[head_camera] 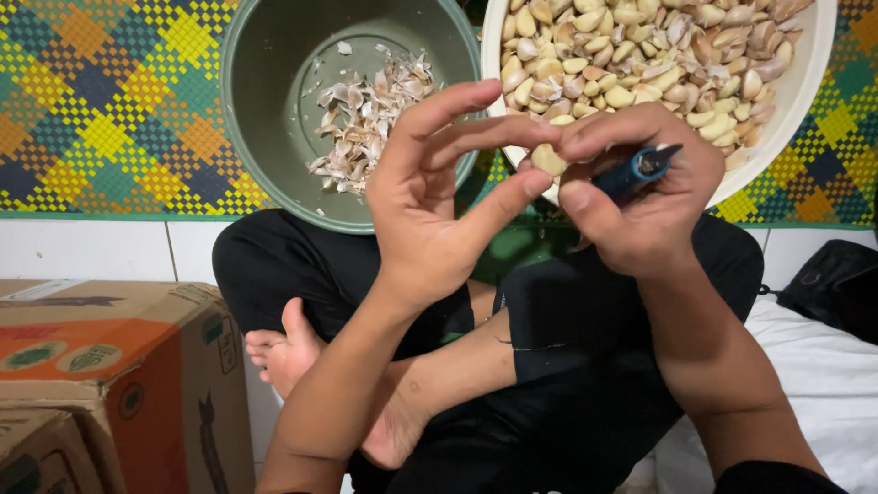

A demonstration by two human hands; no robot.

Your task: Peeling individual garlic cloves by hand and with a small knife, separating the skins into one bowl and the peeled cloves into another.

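My left hand [439, 183] pinches a pale peeled garlic clove [549, 160] between thumb and fingertips. My right hand [640, 183] touches the same clove with its fingers and grips a small knife with a blue handle [636, 171]. Both hands hover above my crossed legs, in front of a white bowl [805, 73] filled with garlic cloves [640, 55]. To the left stands a green bucket [265, 110] with garlic skins [366, 114] in its bottom.
A woven mat [110, 110] in yellow, green and blue lies under the bowl and bucket. Cardboard boxes [110, 366] stand at lower left. A white cloth [823, 384] and a black bag [837, 284] lie at right. My bare foot [283, 352] rests between my legs.
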